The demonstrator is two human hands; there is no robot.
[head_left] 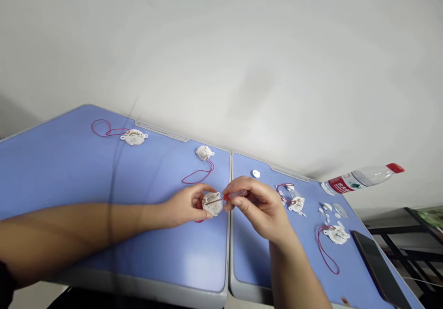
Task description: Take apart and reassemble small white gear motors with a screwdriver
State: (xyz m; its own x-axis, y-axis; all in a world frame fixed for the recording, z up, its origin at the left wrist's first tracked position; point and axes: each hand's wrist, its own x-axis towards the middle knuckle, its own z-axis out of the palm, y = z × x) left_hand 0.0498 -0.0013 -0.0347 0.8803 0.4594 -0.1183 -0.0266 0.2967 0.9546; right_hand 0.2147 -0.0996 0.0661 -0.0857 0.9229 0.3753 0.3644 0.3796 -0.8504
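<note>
My left hand (185,205) grips a small round white motor unit (212,203) with a red wire, held just above the blue desk (114,193). My right hand (258,205) holds a small screwdriver (235,195) with a clear and red handle, its tip pointing at the face of that unit. Both hands meet over the seam between the two blue desks.
Two more white units with red wires lie on the left desk (134,136) (204,152). On the right desk (256,249) lie two other units (295,202) (336,234), small white parts (327,207), a white cap (255,173), a plastic bottle (360,179) and a dark phone (377,265).
</note>
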